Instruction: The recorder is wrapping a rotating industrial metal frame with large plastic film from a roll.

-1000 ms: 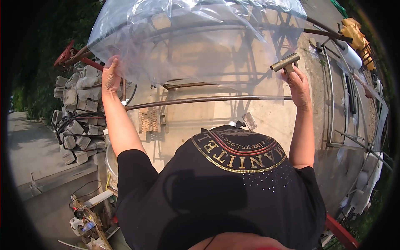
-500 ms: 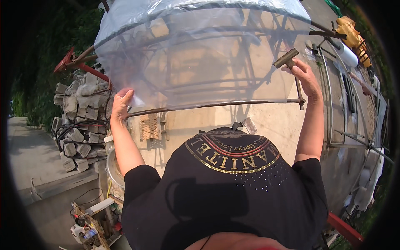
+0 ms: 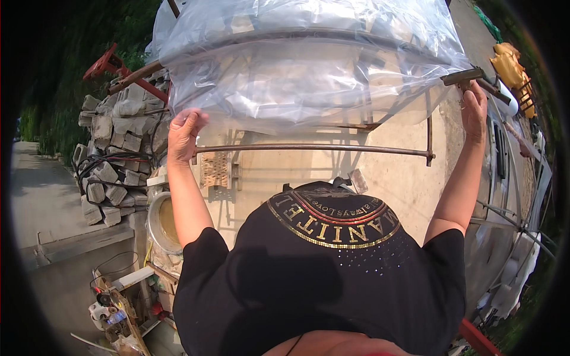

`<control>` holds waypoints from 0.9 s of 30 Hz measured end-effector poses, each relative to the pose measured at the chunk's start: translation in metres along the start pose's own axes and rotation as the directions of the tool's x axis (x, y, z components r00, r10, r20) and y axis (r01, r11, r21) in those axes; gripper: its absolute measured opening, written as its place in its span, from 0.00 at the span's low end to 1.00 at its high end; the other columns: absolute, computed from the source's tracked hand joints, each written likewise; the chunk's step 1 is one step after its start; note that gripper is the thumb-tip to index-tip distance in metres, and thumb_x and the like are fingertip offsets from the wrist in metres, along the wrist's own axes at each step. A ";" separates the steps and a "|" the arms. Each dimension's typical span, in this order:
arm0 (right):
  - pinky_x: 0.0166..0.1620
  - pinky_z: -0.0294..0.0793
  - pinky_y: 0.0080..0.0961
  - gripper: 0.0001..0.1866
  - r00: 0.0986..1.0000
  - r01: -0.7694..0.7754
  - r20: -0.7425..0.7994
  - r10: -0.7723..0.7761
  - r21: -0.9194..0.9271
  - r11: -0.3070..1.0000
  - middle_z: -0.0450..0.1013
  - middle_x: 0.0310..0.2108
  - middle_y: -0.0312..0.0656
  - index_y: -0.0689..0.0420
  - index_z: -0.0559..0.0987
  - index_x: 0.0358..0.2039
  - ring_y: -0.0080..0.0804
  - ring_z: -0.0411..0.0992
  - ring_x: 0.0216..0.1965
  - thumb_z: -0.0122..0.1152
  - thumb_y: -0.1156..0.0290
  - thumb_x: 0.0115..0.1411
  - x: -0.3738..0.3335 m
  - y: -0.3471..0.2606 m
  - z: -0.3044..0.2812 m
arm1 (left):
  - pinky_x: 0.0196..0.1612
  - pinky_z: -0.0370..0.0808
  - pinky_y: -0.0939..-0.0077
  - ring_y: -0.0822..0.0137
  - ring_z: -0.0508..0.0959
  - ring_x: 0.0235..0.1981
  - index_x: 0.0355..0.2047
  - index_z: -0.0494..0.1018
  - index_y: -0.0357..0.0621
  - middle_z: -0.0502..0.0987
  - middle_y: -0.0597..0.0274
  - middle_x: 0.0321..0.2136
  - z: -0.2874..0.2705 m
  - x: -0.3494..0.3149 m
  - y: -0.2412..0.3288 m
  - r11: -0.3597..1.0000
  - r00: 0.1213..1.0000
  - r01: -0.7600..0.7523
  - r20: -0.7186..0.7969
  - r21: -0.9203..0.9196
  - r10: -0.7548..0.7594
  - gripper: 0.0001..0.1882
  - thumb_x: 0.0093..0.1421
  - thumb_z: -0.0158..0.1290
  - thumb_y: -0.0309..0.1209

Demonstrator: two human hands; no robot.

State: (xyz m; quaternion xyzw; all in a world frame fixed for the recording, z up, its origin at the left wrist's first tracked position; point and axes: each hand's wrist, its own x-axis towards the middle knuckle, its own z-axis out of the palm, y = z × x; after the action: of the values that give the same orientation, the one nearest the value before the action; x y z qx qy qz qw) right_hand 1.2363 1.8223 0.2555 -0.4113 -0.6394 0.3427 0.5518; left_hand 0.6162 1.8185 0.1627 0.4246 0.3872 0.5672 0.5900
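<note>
A wide sheet of clear plastic film (image 3: 285, 89) hangs in creases over a metal frame ahead of me. My left hand (image 3: 186, 132) is closed in a pinch on the film's left edge, above the left end of a thin brown metal bar (image 3: 309, 148). At the far right my right hand (image 3: 474, 113) is raised and closed round the short stem of a brown T-shaped tool (image 3: 463, 76). The tool's crosspiece lies against the film's right corner, close to a thick frame bar; whether the fingers also pinch film is hidden.
Broken concrete blocks (image 3: 105, 172) are piled on the left with black cables. Below them stand a round tub (image 3: 165, 221) and a cluttered bench. A perforated panel (image 3: 215, 170) lies beneath the bar. Metal rods (image 3: 522, 228) and yellow sacking (image 3: 509, 62) are on the right.
My right hand has moved right and outward with the T-shaped tool. My left hand has shifted slightly right and up. The film's near edge has lifted off the thin bar and bunched into folds.
</note>
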 end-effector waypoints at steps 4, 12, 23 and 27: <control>0.53 0.60 0.22 0.21 0.998 0.014 -0.069 0.006 0.282 0.959 0.70 0.43 0.39 0.64 0.72 0.44 0.24 0.67 0.46 0.56 0.61 0.55 0.038 0.005 -0.008 | 0.39 0.75 0.76 0.69 0.78 0.33 0.37 0.73 0.39 0.77 0.58 0.32 0.022 0.030 0.051 0.991 0.993 -0.102 0.044 -0.088 0.107 0.09 0.58 0.50 0.28; 0.49 0.68 0.33 0.15 0.958 -0.264 0.242 0.157 0.517 0.814 0.74 0.37 0.39 0.59 0.74 0.41 0.30 0.73 0.37 0.49 0.62 0.59 0.035 -0.014 -0.011 | 0.30 0.76 0.80 0.76 0.76 0.25 0.39 0.70 0.39 0.76 0.63 0.31 0.017 0.037 0.067 0.985 0.988 0.121 -0.106 0.123 -0.109 0.14 0.56 0.53 0.35; 0.31 0.73 0.16 0.17 0.773 -0.590 -0.109 0.625 0.237 0.772 0.72 0.32 0.36 0.60 0.73 0.37 0.19 0.71 0.28 0.60 0.62 0.53 -0.088 0.025 0.017 | 0.26 0.69 0.87 0.80 0.72 0.23 0.32 0.75 0.47 0.75 0.73 0.24 0.008 -0.025 0.000 0.894 0.878 0.360 -0.419 0.266 -0.229 0.10 0.51 0.59 0.37; 0.41 0.69 0.22 0.15 0.772 -0.556 -0.172 0.612 0.285 0.781 0.73 0.35 0.35 0.55 0.73 0.37 0.21 0.71 0.36 0.61 0.61 0.52 -0.124 0.044 0.026 | 0.34 0.64 0.78 0.79 0.69 0.32 0.34 0.76 0.51 0.74 0.77 0.28 0.008 -0.037 -0.022 0.837 0.786 0.431 -0.595 0.336 -0.165 0.13 0.49 0.60 0.41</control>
State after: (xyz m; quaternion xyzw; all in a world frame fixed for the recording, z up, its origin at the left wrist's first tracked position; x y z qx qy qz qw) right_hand 1.2239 1.7295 0.1602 -0.5680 -0.3608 0.5100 0.5359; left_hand 0.6294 1.7812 0.1443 0.3031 0.7236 0.4530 0.4234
